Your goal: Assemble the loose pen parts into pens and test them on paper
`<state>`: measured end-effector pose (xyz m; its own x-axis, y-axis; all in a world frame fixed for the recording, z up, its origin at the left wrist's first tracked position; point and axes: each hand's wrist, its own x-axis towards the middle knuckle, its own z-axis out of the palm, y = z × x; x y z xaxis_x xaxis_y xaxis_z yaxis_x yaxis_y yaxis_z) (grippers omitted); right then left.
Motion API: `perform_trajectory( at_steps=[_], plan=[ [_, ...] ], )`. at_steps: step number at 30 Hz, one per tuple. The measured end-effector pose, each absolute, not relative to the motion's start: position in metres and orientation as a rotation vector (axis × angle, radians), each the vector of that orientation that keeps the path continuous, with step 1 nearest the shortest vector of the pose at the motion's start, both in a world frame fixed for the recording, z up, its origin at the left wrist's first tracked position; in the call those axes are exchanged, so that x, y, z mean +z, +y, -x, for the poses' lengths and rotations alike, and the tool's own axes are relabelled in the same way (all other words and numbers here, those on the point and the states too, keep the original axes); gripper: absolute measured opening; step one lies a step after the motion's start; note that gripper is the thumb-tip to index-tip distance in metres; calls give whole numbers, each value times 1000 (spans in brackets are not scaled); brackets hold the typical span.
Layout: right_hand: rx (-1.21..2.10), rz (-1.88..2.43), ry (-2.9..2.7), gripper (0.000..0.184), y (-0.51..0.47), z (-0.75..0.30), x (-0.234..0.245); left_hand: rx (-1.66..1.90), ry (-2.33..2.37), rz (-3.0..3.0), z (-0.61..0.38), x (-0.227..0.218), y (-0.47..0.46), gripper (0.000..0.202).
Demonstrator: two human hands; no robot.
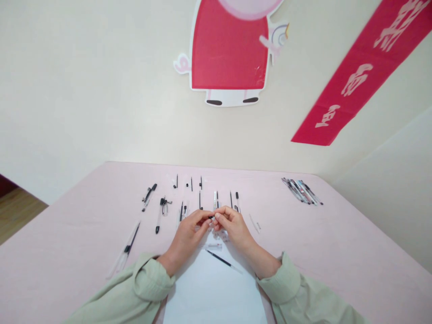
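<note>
In the middle of the table my left hand (189, 234) and my right hand (236, 228) meet, fingertips pinched together. Between them shows a small black pen part (211, 217), mostly covered by the fingers; its exact kind is hard to make out. Below the hands, a pen refill (223, 259) with a dark middle lies slantwise on a white sheet of paper (216, 292). A clear plastic pen tube (212, 246) rests at the sheet's far end, just under my fingers. More small clear pieces are partly hidden beneath my right hand.
Several pen parts lie beyond the hands, among them a black refill (199, 200). To the left are a capless clear pen barrel (158, 220), black clipped caps (148, 193) and a long refill (133, 238). A bundle of pens (302, 191) lies back right, near the wall (135, 90).
</note>
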<state>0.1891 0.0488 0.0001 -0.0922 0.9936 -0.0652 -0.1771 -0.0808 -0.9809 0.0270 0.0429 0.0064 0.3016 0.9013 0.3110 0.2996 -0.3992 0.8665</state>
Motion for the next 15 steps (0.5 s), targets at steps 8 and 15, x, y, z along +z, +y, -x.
perform_trajectory(
  at_steps=[8, 15],
  plan=[
    [1389, 1101, -1127, 31, 51, -190, -6, 1080, 1041, -1859, -27, 1, 44, 19],
    [1353, 1097, -1184, 27, 51, -192, -3, 1071, 997, -1844, -29, 2, 43, 20]
  ],
)
